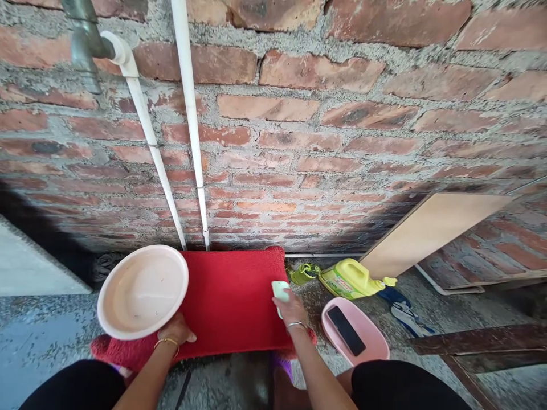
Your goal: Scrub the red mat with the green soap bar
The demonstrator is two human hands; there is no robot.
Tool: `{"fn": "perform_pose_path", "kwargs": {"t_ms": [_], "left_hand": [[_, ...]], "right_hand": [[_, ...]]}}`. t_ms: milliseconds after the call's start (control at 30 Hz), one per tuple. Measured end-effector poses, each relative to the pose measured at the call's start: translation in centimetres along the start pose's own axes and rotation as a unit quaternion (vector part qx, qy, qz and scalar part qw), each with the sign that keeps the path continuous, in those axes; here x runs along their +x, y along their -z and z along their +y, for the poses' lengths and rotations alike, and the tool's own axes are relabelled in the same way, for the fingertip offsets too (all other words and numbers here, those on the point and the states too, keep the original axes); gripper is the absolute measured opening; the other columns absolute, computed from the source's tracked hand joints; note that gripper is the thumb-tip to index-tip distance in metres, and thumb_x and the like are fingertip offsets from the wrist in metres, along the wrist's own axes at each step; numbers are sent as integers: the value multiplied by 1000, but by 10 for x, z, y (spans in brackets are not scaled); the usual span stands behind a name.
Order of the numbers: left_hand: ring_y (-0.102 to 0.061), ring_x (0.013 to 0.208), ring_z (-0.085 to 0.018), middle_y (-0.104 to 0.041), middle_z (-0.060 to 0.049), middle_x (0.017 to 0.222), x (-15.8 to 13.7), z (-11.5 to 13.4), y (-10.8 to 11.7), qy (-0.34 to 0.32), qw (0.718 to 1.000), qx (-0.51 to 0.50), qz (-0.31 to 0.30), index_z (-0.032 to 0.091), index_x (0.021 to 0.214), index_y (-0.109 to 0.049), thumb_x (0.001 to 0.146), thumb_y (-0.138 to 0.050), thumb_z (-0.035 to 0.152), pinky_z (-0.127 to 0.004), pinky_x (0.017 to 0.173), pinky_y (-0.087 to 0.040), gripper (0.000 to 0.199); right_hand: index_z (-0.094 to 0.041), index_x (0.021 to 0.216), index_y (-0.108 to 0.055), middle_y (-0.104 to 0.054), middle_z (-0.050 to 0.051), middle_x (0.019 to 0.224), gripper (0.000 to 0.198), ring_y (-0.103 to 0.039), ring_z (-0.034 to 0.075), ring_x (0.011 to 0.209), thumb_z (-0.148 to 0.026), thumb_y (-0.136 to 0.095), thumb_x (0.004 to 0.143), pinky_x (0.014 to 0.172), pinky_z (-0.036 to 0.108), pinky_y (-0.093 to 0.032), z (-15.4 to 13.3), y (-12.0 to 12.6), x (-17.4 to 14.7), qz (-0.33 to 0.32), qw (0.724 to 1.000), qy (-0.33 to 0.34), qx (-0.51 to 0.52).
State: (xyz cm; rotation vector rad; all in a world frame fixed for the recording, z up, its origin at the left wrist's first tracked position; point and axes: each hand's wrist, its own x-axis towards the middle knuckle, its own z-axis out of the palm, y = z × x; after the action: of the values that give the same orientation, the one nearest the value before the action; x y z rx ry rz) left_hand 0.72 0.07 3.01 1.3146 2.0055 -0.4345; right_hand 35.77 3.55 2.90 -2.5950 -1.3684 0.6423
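Observation:
A red mat with a fuzzy border [233,302] lies spread out in front of me. My left hand [177,329], with a gold bangle at the wrist, rests on its lower left part, thumb stretched out to the side. The rim of a pale pink basin [143,291] is right beside that hand, and some of the fingers are hard to see there. Over the mat's right edge, my right hand [293,310] is closed around a light green bar [280,291], which looks like soap; a silver bangle circles this wrist.
Right of the mat stand a yellow-green jug [350,279] and a green bottle [305,274]. A pink tub [376,339] holds a dark rectangular thing [346,330]. Behind are a brick wall [290,122], white pipes [191,102] and a tap [84,48]. A board [436,228] leans at right.

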Motion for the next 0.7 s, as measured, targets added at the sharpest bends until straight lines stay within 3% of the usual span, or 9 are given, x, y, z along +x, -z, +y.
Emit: {"fn": "perform_pose_path", "kwargs": {"t_ms": [67, 133, 200, 333, 500, 600, 700], "left_hand": [[-54, 123, -34, -59, -23, 130, -2, 0, 0, -2, 1000, -2, 5, 9, 114, -62, 47, -80, 31, -37, 103, -44, 73], [-54, 123, -35, -59, -23, 130, -3, 0, 0, 2, 1000, -4, 12, 10, 115, -62, 46, -81, 30, -39, 102, -45, 74], [-54, 123, -35, -59, -22, 131, -3, 0, -1, 5, 1000, -9, 20, 12, 115, -61, 46, -81, 29, -40, 101, -46, 74], [-55, 123, -34, -60, -19, 130, 0, -2, -6, 18, 999, -19, 27, 16, 116, -61, 48, -82, 29, -41, 98, -48, 72], [-54, 124, -32, -59, -18, 132, 4, -4, -10, 26, 999, -29, 23, 15, 120, -58, 47, -83, 30, -38, 101, -46, 78], [-52, 126, -31, -58, -17, 133, 6, -5, -12, 29, 999, -28, 17, 15, 122, -56, 50, -81, 29, -38, 101, -46, 78], [-51, 127, -32, -58, -17, 133, 6, -5, -13, 22, 999, -22, 25, 16, 121, -55, 51, -80, 29, -39, 102, -45, 76]], "right_hand": [[-22, 119, -60, -63, 12, 100, 49, -64, 27, 83, -48, -58, 77, 69, 37, -49, 21, 11, 5, 35, 998, -46, 8], [-23, 116, -60, -64, 11, 95, 44, -64, 26, 79, -46, -56, 79, 66, 37, -49, 21, 10, 1, 57, 998, -34, 14], [-25, 113, -61, -64, 7, 96, 41, -64, 23, 81, -46, -58, 78, 69, 34, -49, 0, -2, -10, 58, 998, 6, 28], [-28, 114, -62, -62, 3, 104, 45, -63, 20, 93, -44, -65, 72, 81, 29, -47, -81, -48, -50, -10, 990, 139, 23], [-32, 114, -63, -60, 4, 111, 48, -59, 23, 101, -38, -70, 67, 89, 32, -42, -165, -91, -88, -96, 943, 313, -55], [-32, 119, -61, -59, 6, 116, 51, -58, 24, 104, -37, -70, 69, 90, 34, -41, -178, -93, -83, -132, 912, 373, -107], [-30, 119, -62, -60, 7, 115, 49, -58, 23, 105, -37, -70, 71, 92, 32, -42, -161, -76, -59, -119, 923, 350, -109]]}}
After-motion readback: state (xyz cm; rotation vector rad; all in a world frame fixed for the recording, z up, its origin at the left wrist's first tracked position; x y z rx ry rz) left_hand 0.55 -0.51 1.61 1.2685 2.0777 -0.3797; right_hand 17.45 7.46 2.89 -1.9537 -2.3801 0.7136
